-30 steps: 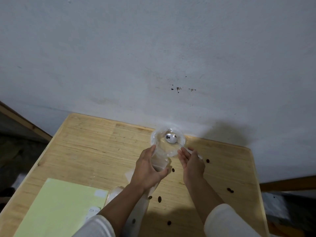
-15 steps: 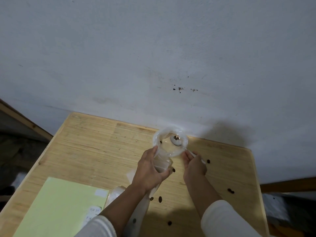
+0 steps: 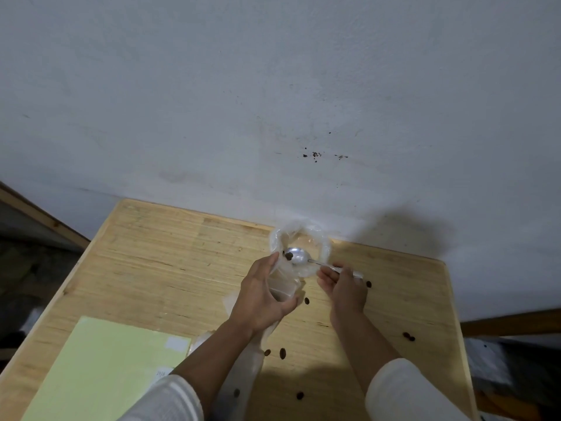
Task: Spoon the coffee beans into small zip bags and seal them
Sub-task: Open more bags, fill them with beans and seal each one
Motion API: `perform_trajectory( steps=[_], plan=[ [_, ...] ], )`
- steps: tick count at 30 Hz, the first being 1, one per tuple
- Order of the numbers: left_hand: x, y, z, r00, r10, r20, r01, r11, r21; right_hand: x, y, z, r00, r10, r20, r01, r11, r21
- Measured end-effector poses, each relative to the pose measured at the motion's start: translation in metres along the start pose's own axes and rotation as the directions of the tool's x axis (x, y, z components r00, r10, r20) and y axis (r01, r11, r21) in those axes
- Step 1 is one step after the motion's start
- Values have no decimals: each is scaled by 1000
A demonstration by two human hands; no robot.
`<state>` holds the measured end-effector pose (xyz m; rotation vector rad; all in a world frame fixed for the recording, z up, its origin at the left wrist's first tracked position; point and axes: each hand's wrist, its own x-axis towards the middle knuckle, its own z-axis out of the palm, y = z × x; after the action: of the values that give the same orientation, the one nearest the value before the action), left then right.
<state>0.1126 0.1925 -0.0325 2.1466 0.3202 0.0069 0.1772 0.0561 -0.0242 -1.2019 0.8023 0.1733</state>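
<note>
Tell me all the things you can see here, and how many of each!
Table: one, light wood, set against the wall.
Wall: one, whitish grey, with a few dark specks.
Clear plastic bag: one, see-through, open at the table's far edge.
Spoon: one, silver, its bowl over the bag's mouth with a bean or two on it.
Small zip bag: one, clear, in the left hand.
Loose coffee beans: about ten, dark brown, scattered over the table.
Sheet: one, pale green, at the near left.
Left hand: fingers curled round the small zip bag.
Right hand: fingers pinching the spoon's handle.
</note>
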Motion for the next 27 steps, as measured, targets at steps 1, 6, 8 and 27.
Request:
perform_trajectory(
  steps=[1, 6, 8, 27],
  plan=[
    [1, 0, 0, 1000, 13, 11, -13, 1000, 9, 0, 2, 1, 1000, -19, 8, 19, 999, -32],
    [4, 0, -4, 997, 59, 55, -61, 997, 52, 0, 4, 7, 999, 19, 30, -18, 1000, -16],
    [4, -1, -6, 999, 43, 32, -44, 999, 32, 2, 4, 6, 997, 78, 10, -78, 996, 50],
    [0, 13, -23, 988, 21, -156, -24, 1000, -20, -43, -49, -15, 894, -337, 296, 391, 909, -146]
  ],
)
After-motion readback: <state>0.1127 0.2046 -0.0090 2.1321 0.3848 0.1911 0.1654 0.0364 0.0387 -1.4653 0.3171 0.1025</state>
